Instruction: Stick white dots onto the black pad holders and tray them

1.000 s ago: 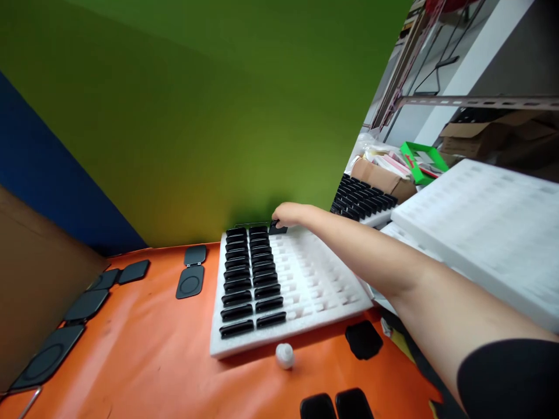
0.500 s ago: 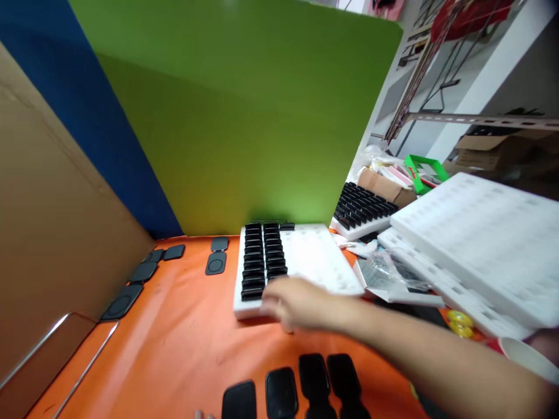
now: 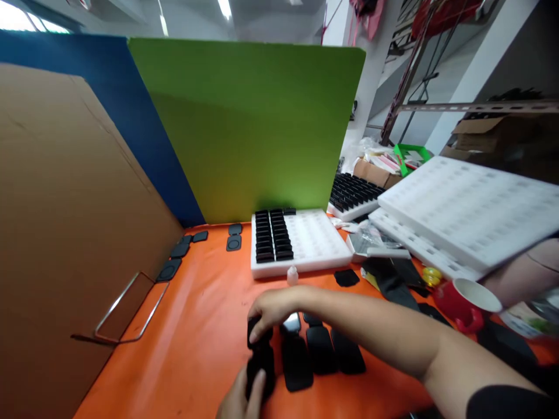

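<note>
Several black folding pads lie side by side on the orange table cover (image 3: pixel 196 326) near me. My right hand (image 3: pixel 271 309) reaches across from the right, its fingers curled down and closed on the upper end of the leftmost black pad (image 3: pixel 261 359). At the bottom edge, only part of my left hand (image 3: pixel 239 400) shows, with its thumb and fingers closed on the lower end of the same pad. The other pads (image 3: pixel 321 349) lie untouched to the right.
Behind the pads stands a white foam tray (image 3: pixel 317 238) with two columns of black parts, and a small white bottle (image 3: pixel 292 274) sits in front of it. Stacked foam trays (image 3: pixel 458 209) and a red cup (image 3: pixel 463 298) are at the right. A cardboard panel (image 3: pixel 65 233) with a metal handle is on the left.
My right hand drew back from the far end of the foam tray to the black pads near me. My left hand came into view. The view pulled back and tilted up.
</note>
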Tool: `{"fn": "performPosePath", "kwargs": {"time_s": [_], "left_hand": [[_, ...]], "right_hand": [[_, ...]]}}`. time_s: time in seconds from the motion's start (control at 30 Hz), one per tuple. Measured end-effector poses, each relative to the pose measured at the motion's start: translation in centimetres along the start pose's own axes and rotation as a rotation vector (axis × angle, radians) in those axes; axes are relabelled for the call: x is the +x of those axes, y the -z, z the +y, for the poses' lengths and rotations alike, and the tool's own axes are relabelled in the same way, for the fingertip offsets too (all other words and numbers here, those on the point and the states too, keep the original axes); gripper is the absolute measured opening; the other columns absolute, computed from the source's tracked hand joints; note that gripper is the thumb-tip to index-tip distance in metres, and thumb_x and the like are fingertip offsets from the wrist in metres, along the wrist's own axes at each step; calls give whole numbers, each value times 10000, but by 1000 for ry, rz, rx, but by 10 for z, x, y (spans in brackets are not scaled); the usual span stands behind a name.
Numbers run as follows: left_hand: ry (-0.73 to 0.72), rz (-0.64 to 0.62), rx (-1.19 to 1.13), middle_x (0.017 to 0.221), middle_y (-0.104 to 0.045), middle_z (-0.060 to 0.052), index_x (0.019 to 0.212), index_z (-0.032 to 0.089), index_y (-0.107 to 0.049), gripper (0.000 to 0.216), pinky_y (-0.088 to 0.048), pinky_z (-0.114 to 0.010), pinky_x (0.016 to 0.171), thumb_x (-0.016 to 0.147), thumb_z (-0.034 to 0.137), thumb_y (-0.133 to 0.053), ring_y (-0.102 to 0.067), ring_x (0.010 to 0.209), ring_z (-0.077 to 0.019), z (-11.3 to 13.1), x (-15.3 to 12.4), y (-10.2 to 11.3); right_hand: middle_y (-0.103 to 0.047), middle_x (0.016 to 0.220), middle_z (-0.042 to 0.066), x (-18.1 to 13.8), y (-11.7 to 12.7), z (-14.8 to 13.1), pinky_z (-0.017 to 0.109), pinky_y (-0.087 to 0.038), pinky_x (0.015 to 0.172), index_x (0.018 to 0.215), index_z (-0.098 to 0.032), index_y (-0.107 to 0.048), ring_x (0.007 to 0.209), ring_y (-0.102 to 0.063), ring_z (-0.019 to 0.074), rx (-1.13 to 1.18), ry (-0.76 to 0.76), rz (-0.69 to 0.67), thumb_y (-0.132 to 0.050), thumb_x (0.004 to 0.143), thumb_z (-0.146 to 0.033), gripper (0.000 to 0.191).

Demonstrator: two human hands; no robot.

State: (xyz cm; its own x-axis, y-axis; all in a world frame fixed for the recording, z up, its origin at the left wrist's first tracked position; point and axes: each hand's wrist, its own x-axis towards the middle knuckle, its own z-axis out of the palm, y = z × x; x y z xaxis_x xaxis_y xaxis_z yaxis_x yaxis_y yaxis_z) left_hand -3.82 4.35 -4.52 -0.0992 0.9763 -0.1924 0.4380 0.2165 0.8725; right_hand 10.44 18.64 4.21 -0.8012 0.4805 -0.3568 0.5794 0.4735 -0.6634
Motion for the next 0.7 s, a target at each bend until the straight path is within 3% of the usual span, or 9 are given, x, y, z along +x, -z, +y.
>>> {"fn": "performPosePath", "kwargs": {"time_s": [0.1, 0.23, 0.33, 0.4, 0.5, 0.6, 0.7], "left_hand": [[74, -60, -282, 958, -676, -96, 966, 160, -630, 387, -437, -398, 849, 707, 444, -585, -579, 980, -301, 12, 2, -3], [170, -151, -736, 951, -675, -80, 1022, 141, -599, 432, -478, -338, 793, 701, 429, -617, -598, 944, -255, 36, 9, -1], [203, -221, -985, 1053, -644, -87, 1092, 176, -566, 428, -481, -339, 802, 752, 435, -556, -587, 981, -235, 53, 10, 4], [194, -240, -987, 1068, -636, -91, 1091, 177, -568, 418, -475, -333, 818, 727, 381, -604, -589, 980, -232, 60, 9, 5], [126, -201, -915, 1034, -642, -98, 1099, 156, -553, 441, -458, -337, 847, 708, 342, -637, -589, 977, -238, 64, 8, -1], [71, -74, -785, 1041, -625, -98, 1098, 151, -528, 447, -419, -367, 896, 747, 425, -572, -556, 1026, -254, 68, 10, -13], [14, 14, -559, 1084, -595, -86, 1069, 170, -519, 440, -383, -365, 935, 731, 445, -574, -512, 1081, -258, 71, 18, -27]], "right_hand": [[-669, 763, -8, -21, -20, -11, 217, -398, 586, 835, -223, -664, 697, -586, 133, -174, 52, 284, -546, 770, -417, 236], [-652, 990, 67, -36, -69, -23, 312, -407, 779, 997, -201, -623, 925, -551, 194, -390, 41, 697, -411, 870, -300, 266], [-462, 1298, 100, -44, -94, -26, 410, -272, 996, 1258, -190, -435, 1180, -395, 233, -307, 73, 840, -431, 848, -425, 472], [-352, 1379, 97, -48, -104, -27, 430, -186, 1049, 1331, -194, -331, 1254, -302, 235, -146, 68, 894, -432, 834, -472, 578], [-408, 1330, 112, -46, -118, -28, 402, -289, 1002, 1313, -197, -362, 1205, -373, 236, 288, -62, 1100, -448, 832, -452, 552], [-602, 1026, 92, -38, -130, -30, 324, -447, 787, 1140, -189, -537, 915, -561, 204, 869, -128, 1195, -487, 805, -478, 445], [-581, 650, 7, -42, -119, -25, 254, -436, 568, 985, -174, -601, 567, -528, 127, 1233, -92, 1166, -502, 798, -476, 369]]}}
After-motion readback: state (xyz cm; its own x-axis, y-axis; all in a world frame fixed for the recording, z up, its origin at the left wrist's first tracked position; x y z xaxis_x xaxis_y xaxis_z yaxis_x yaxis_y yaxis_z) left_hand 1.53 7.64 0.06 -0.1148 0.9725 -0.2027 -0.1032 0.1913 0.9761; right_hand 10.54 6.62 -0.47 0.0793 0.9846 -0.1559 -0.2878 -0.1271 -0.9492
